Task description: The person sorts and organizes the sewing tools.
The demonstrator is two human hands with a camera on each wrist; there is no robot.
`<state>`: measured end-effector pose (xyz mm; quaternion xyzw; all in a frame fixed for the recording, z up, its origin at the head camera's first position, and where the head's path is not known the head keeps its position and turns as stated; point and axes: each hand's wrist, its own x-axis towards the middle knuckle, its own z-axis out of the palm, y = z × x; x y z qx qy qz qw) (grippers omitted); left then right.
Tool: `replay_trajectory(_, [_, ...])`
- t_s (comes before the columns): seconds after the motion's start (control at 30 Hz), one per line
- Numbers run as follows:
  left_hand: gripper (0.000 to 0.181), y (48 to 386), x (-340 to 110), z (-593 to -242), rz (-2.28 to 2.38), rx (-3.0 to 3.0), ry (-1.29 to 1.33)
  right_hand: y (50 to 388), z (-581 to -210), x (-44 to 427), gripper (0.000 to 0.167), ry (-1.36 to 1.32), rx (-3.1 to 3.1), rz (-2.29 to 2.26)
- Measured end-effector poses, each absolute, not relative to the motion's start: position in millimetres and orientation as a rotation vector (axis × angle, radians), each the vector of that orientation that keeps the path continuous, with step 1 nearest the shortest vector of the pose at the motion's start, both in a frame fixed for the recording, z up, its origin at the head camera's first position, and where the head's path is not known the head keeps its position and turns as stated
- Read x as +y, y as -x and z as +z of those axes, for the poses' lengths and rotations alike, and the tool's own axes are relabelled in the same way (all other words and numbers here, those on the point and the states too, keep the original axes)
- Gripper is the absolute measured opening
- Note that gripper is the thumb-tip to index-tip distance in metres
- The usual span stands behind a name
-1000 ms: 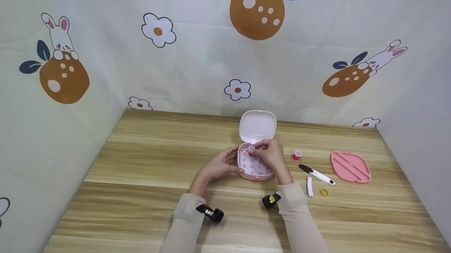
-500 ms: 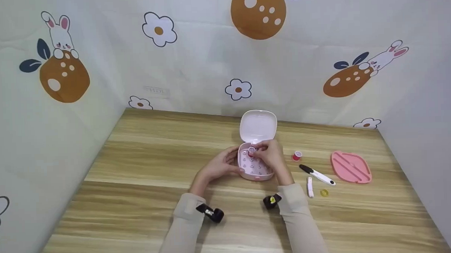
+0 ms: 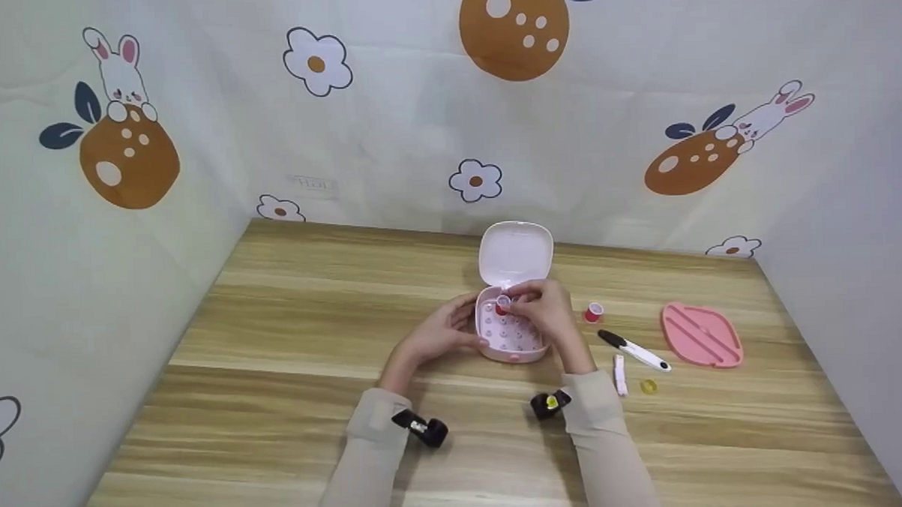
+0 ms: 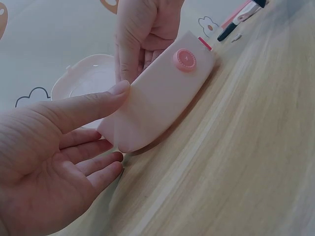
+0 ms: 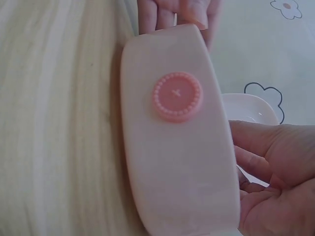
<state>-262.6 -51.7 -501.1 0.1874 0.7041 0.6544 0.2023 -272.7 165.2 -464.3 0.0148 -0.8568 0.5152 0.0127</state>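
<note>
A pale pink box (image 3: 514,354) with its lid (image 3: 516,253) raised stands on the table, a patterned lining inside. My left hand (image 3: 442,330) grips its left side; in the left wrist view the thumb of that hand (image 4: 54,162) lies on the rim and the fingers are at the box's side (image 4: 157,98). Inside the box, near the back left, my right hand (image 3: 549,314) pinches a small red spool (image 3: 502,306) with a pale top. The box front (image 5: 182,162) hides the spool in the right wrist view, with a round pink button (image 5: 177,96) on it.
Right of the box lie a second red spool (image 3: 593,312), a black and white tool (image 3: 638,352), a small white piece (image 3: 619,375), a yellow ring (image 3: 648,386) and a pink slotted tray (image 3: 701,335). A printed curtain (image 3: 394,128) stands behind the table.
My right wrist and forearm have shifted slightly to the right, while the fingers stay at the spool. The left hand and the box have not visibly moved.
</note>
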Motion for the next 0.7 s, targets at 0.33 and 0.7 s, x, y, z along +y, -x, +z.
replay_trajectory(0.33, [0.088, 263.2, -50.9, -504.9, 1.879, 1.904, -0.564, 267.7, -456.5, 175.9, 0.027, -0.015, -2.645, 1.606])
replay_trajectory(0.7, [0.088, 261.8, -50.4, -501.6, 1.870, 1.915, -0.534, 262.3, -451.1, 189.6, 0.026, -0.010, -2.644, 1.670])
